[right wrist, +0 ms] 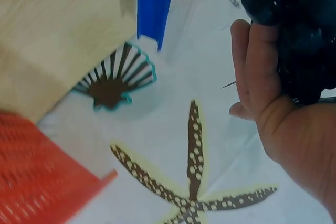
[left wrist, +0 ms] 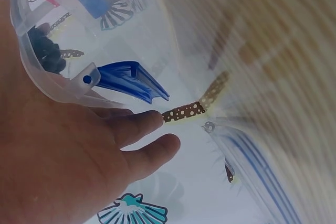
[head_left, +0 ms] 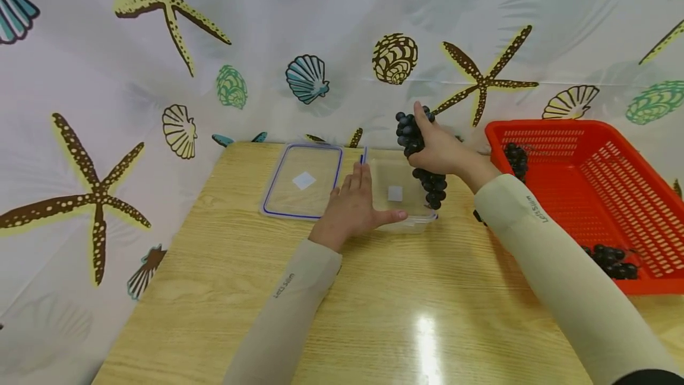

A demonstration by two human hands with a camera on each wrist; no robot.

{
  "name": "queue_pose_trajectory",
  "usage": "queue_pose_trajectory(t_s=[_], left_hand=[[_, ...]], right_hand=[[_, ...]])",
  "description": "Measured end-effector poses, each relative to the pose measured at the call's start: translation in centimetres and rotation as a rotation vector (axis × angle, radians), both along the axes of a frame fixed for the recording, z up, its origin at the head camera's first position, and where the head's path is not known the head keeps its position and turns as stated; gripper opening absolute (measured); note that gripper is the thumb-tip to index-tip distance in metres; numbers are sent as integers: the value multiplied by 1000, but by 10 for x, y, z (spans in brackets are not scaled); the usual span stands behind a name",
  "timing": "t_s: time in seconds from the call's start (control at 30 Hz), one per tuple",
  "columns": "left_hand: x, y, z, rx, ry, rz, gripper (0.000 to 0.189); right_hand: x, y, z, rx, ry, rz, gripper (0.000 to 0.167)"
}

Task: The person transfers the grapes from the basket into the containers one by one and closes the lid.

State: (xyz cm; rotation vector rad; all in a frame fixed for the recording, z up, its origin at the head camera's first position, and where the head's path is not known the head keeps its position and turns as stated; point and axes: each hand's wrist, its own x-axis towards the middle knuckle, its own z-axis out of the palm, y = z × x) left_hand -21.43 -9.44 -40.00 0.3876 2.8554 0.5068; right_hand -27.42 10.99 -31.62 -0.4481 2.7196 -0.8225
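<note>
right of centre, the right hand (head_left: pixel 440 150) grips grapes (head_left: pixel 409 134) hanging steeply by the box's (head_left: pixel 408 226) right edge, the left hand (head_left: pixel 354 204), fingers straight, at its left.

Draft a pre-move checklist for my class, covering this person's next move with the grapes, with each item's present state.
1. Right hand has a grip on the bunch of grapes: ok.
2. Left hand is at the left side of the clear container: ok.
3. Lid is off, lying left of the container: ok.
4. Whole bunch lines up inside the container's rim: cannot tell; its lower end overlaps the right edge in the head view.
5. Red basket is emptied: not ok; other grapes lie in it.
</note>
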Motion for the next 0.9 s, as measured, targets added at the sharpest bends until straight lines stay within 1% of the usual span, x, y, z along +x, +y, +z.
queue_pose_trajectory(t_s=[0.2, 0.33, 0.43, 0.7, 0.9], left_hand=[[-1, 1, 1, 6, -15, 2, 129], [0, 2, 2, 3, -12, 1, 129], [1, 2, 3, 1, -5, 3, 129], [1, 0, 3, 11, -21, 14, 130], [0, -1, 2, 15, -20, 4, 128]], right_hand=[[-3, -11, -17, -47, -37, -4, 106], [-4, -19, -28, -65, -47, -1, 106], [-5, -25, -33, -68, -59, -6, 106], [-7, -43, -46, -10, -93, -8, 105], [-7, -50, -52, -38, -141, -1, 103]])
